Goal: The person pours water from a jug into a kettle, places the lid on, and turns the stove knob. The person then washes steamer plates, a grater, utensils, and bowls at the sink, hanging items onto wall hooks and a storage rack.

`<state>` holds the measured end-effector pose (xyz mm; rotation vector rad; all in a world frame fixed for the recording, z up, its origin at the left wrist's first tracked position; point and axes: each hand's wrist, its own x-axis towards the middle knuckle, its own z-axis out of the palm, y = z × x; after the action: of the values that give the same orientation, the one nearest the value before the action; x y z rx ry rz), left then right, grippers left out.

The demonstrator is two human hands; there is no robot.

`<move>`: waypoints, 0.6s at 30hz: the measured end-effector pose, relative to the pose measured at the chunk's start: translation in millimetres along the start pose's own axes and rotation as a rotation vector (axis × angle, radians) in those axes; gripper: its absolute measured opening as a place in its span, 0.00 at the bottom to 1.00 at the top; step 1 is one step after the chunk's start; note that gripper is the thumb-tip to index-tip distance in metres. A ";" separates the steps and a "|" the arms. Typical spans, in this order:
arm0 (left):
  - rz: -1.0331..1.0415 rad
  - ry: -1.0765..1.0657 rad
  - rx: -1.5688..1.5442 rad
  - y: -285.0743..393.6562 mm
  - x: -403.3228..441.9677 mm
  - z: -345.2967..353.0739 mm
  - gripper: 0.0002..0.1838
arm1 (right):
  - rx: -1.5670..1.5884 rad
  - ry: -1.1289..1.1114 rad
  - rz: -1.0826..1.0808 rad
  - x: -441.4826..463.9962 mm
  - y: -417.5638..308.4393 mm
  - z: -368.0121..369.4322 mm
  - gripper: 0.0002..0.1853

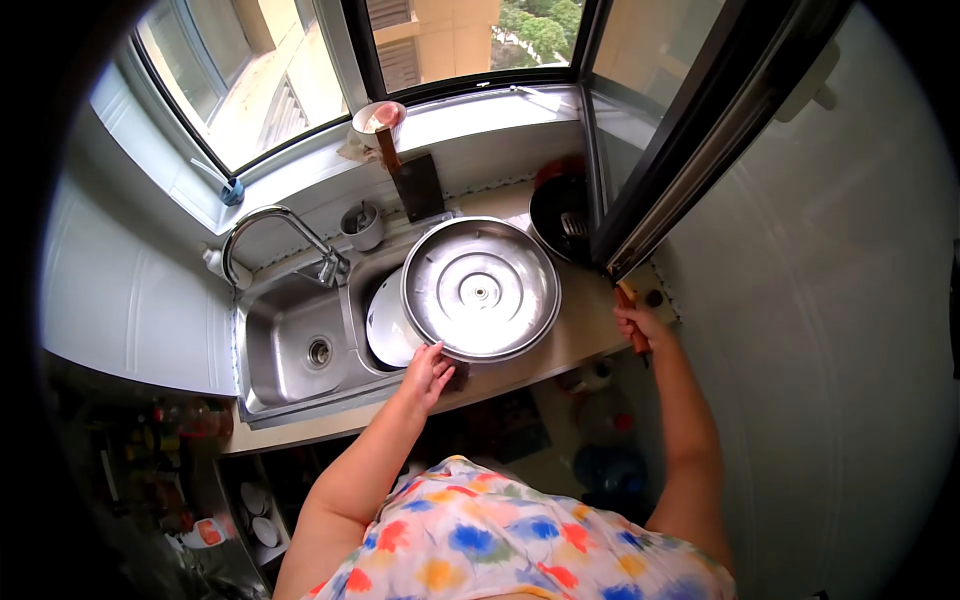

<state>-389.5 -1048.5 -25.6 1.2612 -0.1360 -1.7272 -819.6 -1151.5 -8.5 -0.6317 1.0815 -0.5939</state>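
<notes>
A round, shiny metal lid (482, 330) with rings and a central knob fixing lies across the sink edge and the worktop. My left hand (428, 376) is at its near rim, a fingertip touching it, the other fingers loosely bent and apart below. Far to the right, my right hand (640, 324) is closed around a reddish-brown handle (627, 298). That handle lines up with a black pan (552, 206), though the window frame partly hides the join. In the pan rests a slotted turner (574, 225). A white rounded dish (388, 325) sits in the right sink basin under the lid.
The open window sash (690, 150) juts over the right worktop. A tap (290, 218) arches over the left basin (290, 345). Behind stand a cleaver (416, 188), a grey cup (363, 228) and a bowl (382, 118) on the sill. A wall (800, 350) closes the right side.
</notes>
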 end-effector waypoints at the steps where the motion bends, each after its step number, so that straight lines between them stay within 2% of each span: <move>1: 0.006 0.003 0.000 0.5 -1.3 1.9 0.18 | 0.000 0.014 -0.022 -4.6 -0.2 4.9 0.09; 6: 0.025 -0.003 -0.002 -2.3 -6.1 4.1 0.20 | 0.013 0.111 -0.133 -33.2 17.7 33.3 0.10; 9: 0.022 -0.023 -0.004 -3.9 -5.0 2.4 0.24 | 0.002 0.072 -0.153 -41.2 31.5 28.7 0.10; 15: 0.022 -0.076 -0.004 -5.7 5.2 -5.1 0.30 | -0.004 0.149 -0.176 -85.6 42.0 51.9 0.09; 18: 0.007 -0.033 -0.002 -2.1 0.1 -0.2 0.31 | 0.051 0.159 -0.216 -108.7 50.8 66.3 0.08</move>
<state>-390.6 -1047.4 -27.0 1.2303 -0.1579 -1.7423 -789.9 -1028.0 43.0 -0.6701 1.1504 -0.8675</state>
